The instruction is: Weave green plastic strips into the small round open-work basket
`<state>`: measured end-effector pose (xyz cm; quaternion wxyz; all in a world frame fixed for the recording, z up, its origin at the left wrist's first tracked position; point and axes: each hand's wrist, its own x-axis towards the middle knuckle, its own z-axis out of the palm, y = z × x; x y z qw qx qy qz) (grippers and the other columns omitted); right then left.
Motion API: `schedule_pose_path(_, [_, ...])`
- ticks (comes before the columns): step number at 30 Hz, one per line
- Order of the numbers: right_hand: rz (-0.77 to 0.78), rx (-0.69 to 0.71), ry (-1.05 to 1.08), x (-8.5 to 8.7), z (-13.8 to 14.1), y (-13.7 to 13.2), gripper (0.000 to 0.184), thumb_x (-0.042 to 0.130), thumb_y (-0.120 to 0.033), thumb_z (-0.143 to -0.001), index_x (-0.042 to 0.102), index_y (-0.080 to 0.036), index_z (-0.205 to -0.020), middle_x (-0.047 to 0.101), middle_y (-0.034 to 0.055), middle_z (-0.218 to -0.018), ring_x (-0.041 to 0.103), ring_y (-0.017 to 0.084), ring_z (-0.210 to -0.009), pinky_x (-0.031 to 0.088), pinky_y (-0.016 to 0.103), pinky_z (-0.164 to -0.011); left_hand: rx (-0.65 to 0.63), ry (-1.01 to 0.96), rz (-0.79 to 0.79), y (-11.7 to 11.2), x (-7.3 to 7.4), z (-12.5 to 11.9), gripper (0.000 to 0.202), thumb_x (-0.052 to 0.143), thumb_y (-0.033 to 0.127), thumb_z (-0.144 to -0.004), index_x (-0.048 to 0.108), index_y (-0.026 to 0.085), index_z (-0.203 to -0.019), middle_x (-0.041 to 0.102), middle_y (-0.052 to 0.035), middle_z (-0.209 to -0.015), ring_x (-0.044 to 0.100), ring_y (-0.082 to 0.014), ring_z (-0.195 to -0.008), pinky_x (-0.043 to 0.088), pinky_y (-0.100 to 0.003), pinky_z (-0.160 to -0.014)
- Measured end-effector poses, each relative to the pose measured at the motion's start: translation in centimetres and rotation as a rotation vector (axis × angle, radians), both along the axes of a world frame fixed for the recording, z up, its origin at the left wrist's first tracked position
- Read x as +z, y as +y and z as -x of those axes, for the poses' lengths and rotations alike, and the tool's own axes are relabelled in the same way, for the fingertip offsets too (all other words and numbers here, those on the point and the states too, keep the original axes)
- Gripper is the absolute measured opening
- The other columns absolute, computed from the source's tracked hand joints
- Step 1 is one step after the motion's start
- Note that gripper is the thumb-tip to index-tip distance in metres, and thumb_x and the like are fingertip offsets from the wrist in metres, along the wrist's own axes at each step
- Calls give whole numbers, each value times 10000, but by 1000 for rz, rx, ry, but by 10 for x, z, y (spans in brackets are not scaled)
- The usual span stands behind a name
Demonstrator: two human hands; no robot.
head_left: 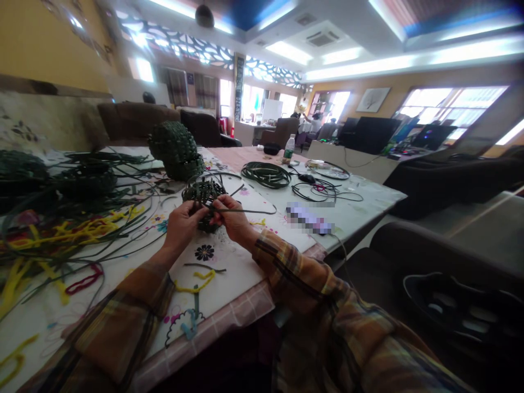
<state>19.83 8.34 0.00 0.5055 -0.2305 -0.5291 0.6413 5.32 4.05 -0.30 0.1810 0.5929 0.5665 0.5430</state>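
Note:
A small dark green woven basket (pixel 203 191) is between my hands above the table. My left hand (pixel 184 221) is closed on the basket's near left side, thumb and fingers pinched at the weave. With its fingers pinched, my right hand (pixel 232 218) grips a flat dark green weaving strip (pixel 257 211) at the basket's right side. The strip's loose end runs out to the right and curls back. Other strip ends arch over the basket. My fingers cover the near part of the weave.
A larger woven green piece (pixel 174 147) stands behind. Coiled green strips (pixel 266 174), a water bottle (pixel 289 148) and a pixelated phone-like object (pixel 310 218) lie rightward. Tangled strips and yellow fuzzy stems (pixel 94 232) spread at left. A dark chair (pixel 385 256) is right of the table.

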Motion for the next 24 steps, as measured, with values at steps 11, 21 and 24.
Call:
schedule_pose_path(11, [-90,-39,61,-13,3,-20,398,724,-542,-789,489,-234,-882,618,-83,-601,602,94,-515,478,208,-510,258,63,-60,-4,1,-7,275,601,432,-839,493,219,-702,513,20,-644,438,-155,-646,340,-285,-654])
schedule_pose_path(21, [-443,86,-328,-6,-26,-5,328,711,-409,-848,762,-222,-1112,692,-2,-805,580,127,-687,498,241,-620,304,163,-33,-5,7,-4,259,593,388,-830,464,224,-675,503,12,-626,447,-169,-640,305,-292,-640])
schedule_pose_path(24, [-625,-37,-437,0,-34,4,351,671,-334,-883,764,-246,-1210,710,24,-959,608,147,-849,512,254,-777,288,183,-19,-4,8,-4,260,614,391,-811,471,222,-675,519,10,-634,459,-170,-640,304,-293,-640])
